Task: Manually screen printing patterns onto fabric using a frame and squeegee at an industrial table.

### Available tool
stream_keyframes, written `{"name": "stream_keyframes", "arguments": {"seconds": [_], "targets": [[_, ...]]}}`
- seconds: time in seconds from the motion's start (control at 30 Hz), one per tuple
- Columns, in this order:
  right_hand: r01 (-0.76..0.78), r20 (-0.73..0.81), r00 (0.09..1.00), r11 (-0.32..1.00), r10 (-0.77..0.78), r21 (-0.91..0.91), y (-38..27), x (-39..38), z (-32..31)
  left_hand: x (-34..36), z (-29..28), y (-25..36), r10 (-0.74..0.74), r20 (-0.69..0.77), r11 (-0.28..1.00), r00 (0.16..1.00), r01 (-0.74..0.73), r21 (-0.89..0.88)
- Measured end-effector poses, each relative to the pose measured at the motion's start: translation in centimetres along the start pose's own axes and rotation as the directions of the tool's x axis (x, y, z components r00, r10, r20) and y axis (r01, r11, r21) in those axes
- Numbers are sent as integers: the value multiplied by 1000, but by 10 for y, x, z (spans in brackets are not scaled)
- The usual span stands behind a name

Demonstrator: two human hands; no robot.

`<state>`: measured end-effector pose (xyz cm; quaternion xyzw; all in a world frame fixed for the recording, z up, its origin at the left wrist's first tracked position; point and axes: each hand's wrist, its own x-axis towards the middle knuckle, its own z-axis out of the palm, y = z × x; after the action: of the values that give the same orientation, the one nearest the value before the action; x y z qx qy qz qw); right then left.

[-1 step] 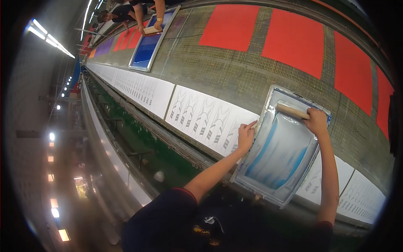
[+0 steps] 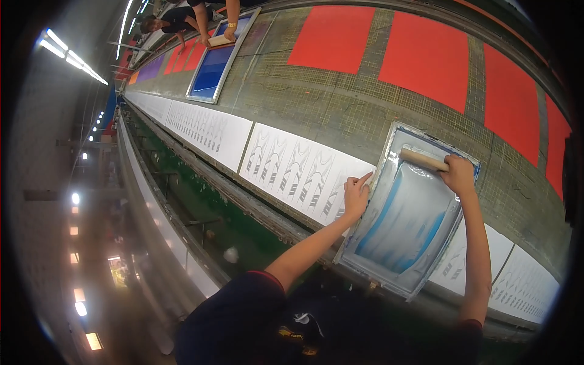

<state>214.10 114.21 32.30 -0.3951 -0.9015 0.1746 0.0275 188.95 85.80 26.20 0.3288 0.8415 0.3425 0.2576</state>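
Observation:
A framed printing screen (image 2: 465, 213) lies over a strip of white printed sheets, tilted in my view. Pale grey mesh fills it, with bright blue streaks along the sides and near end. My right hand (image 2: 458, 175) is closed round the right end of a squeegee with a wooden handle (image 2: 424, 160), which lies across the far part of the mesh. At the frame's left edge is my left hand (image 2: 356, 196), its index finger stretched out and the others partly bent. Whether it touches the rim, I cannot tell. White sheets (image 2: 292, 167) with grey curved line patterns lie beside it.
Large red sheets (image 2: 426, 58) lie along the table's far side. Farther left, a co-worker's hands (image 2: 230, 35) hold a squeegee (image 2: 220, 41) on a blue screen (image 2: 214, 73). A metal rail (image 2: 267, 219) edges the table, with a green floor (image 2: 213, 243) below.

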Motion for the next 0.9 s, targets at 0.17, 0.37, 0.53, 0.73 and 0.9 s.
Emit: {"name": "stream_keyframes", "arguments": {"seconds": [0.17,0.37,0.53,0.73,0.9], "targets": [[18,-86,996,1000,-17,10,1,-2,1,46,1,48,251,-56,959,966,-240,154],[39,-78,996,999,-41,-23,3,-8,6,124,26,118,452,-66,877,890,-429,218],[70,-68,995,997,-72,-26,10,-7,12,146,47,138,556,69,796,828,-555,241],[22,-108,994,998,-17,52,7,-8,19,155,66,130,609,52,760,791,-602,246],[20,-151,988,998,-10,60,4,-19,28,152,75,118,599,50,774,799,-594,219]]}}
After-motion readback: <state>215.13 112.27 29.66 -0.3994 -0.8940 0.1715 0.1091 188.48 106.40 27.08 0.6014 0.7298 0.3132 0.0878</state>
